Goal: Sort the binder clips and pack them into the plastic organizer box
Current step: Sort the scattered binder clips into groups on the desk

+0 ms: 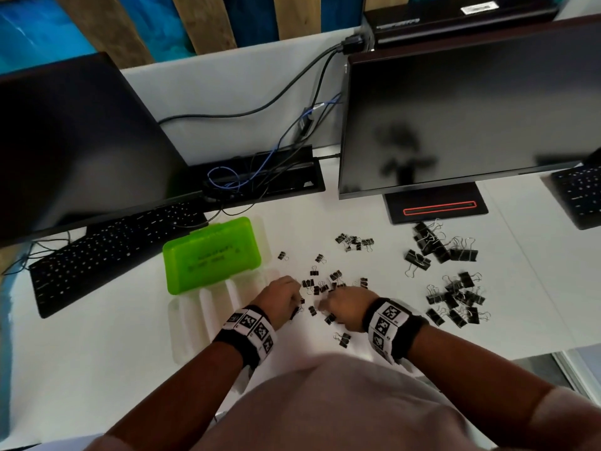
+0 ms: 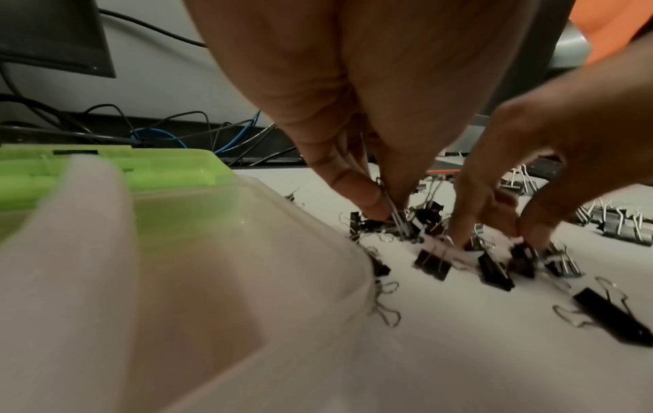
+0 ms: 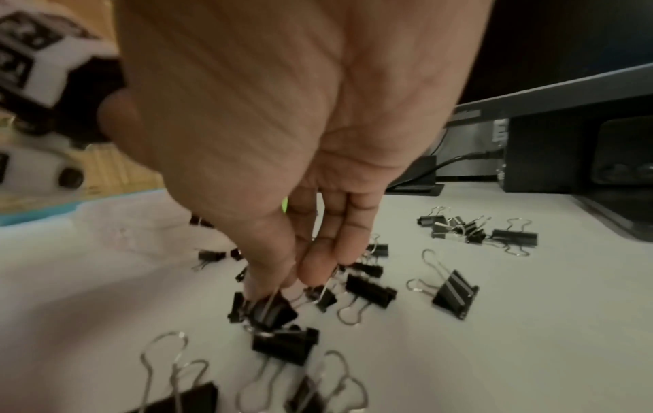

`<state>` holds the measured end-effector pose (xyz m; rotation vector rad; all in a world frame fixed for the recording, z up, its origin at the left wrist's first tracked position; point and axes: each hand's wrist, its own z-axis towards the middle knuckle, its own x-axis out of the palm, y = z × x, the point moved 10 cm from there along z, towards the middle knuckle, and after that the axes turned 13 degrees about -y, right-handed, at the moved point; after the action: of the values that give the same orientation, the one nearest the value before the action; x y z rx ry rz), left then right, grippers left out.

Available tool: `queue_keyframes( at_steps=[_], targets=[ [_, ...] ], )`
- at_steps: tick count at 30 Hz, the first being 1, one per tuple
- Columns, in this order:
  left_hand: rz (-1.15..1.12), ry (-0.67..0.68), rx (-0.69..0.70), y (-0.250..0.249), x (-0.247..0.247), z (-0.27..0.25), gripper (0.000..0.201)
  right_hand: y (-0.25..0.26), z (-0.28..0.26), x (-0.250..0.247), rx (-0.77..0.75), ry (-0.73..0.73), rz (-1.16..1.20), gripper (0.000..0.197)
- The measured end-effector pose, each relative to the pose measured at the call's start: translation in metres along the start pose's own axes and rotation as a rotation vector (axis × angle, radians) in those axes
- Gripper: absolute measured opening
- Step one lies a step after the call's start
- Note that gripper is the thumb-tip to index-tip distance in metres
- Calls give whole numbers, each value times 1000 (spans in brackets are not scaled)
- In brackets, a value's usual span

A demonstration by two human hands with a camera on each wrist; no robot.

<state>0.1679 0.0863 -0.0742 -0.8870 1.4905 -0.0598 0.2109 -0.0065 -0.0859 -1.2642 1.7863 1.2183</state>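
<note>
Both hands pinch small clips: the left hand point(image 1: 282, 296) and right hand point(image 1: 346, 305) each grip a clip's wire handles.

On the white worktop point(image 1: 97, 346), the green-lidded organizer box point(image 1: 213, 253) lies left, apparently unfilled; large binder clips point(image 1: 437, 244) far right, medium clips point(image 1: 457, 299) right, small clips point(image 1: 325, 284) scattered centrally. Sorting seems well along; packing remains.

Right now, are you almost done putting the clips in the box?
Not yet. Done: bigger clips lie in their own piles. In hand: the left hand and right hand each pinch small clips. Left: the organizer box shows no clips inside.
</note>
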Motion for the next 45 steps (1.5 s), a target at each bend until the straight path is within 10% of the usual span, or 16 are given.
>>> queue_keyframes(
  at_steps=[10,21,34,39,45],
  targets=[
    [-151,23,52,-9,-7,-18,4,-5,10,-10,231,-93,329,19],
    [-139,230,285,-102,49,-26,4,-92,-103,-14,559,-222,436,9],
    [-69,292,268,-160,117,-13,12,-91,-150,24,595,-335,453,20],
    [-158,286,207,-148,102,-11,48,-100,-159,23,595,-477,528,21],
    [-19,345,260,-115,92,-14,76,-111,-160,43,683,-404,583,74]
  ],
)
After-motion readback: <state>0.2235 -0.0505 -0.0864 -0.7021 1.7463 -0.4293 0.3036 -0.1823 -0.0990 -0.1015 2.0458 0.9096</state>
